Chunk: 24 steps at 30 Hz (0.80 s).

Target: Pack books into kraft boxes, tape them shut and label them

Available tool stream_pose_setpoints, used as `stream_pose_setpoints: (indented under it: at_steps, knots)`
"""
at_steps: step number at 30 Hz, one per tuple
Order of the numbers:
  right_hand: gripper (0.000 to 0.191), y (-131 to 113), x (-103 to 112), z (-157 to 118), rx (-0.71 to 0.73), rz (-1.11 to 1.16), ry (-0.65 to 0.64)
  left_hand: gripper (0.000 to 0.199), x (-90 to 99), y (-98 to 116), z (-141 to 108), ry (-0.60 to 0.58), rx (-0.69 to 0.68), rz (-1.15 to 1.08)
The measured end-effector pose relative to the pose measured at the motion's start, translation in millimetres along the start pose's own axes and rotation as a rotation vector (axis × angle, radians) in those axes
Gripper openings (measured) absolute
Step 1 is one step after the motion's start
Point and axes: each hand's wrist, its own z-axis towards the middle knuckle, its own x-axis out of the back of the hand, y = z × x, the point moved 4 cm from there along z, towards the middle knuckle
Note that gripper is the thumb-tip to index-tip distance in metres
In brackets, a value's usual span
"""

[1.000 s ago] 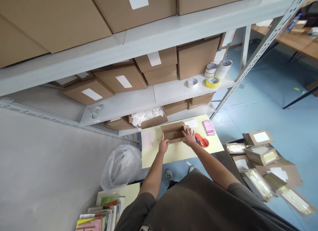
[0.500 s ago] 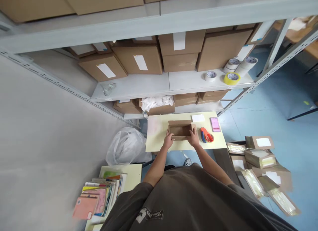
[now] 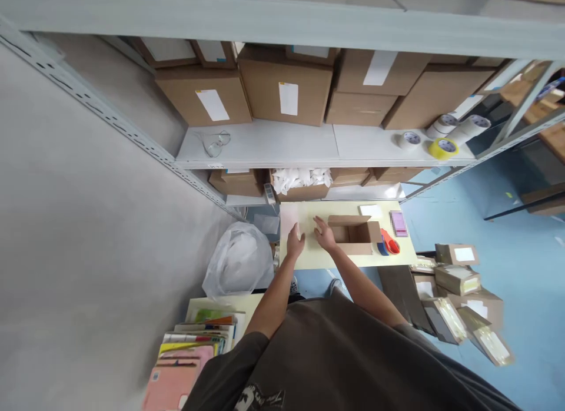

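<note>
One stack of books and folders [image 3: 189, 355], too tightly layered for counting, is seen at lower left, with one pair of clear glasses [image 3: 216, 145] placed on the shelf [image 3: 269, 143] above and one translucent plastic bag [image 3: 238, 258] set beside the wall. Two bare hands are held over one pale yellow table [image 3: 315, 258]. The left hand [image 3: 295, 244] is positioned near the table's left end, its fingers parted from the thumb; whether anything thin is held cannot be told. The right hand [image 3: 325, 234] is spread open, gripping nothing, just beside one open cardboard box [image 3: 353, 234], which is set right of the table's middle, its inside exposed. To its right are laid one white card or pad [image 3: 369, 211], one red-and-blue tape dispenser [image 3: 389, 244] and one pink-purple packet [image 3: 398, 224]. Above, one yellow tape roll [image 3: 442, 149] is shelved near white rolls [image 3: 471, 129]. At least five cardboard parcels [image 3: 457, 279] are piled at far right.
</note>
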Motion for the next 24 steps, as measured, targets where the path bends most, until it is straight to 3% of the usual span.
stream_pose_setpoints:
  at_steps: [4,9,13,18,24]
  knots:
    - [0.071,5.1,-66.8,37.5,-0.215,-0.07,-0.183,0.079,38.3,-37.6,36.3,0.026,0.163,0.01]
    - [0.079,52.9,-102.0,60.8,-0.467,-0.338,-0.248,0.08,53.0,-85.0,71.8,-0.045,0.397,0.034]
    - [0.072,70.9,-133.4,67.1,-0.391,-0.37,-0.295,0.07,51.2,-111.7,91.7,-0.005,0.453,-0.005]
    - [0.064,56.8,-179.6,58.2,-0.167,-0.236,-0.322,0.029,51.4,-133.2,93.3,0.041,0.542,0.029]
    - [0.056,50.8,-175.7,47.7,-0.328,0.076,-0.142,0.031,63.6,-127.7,63.4,0.148,0.524,0.038]
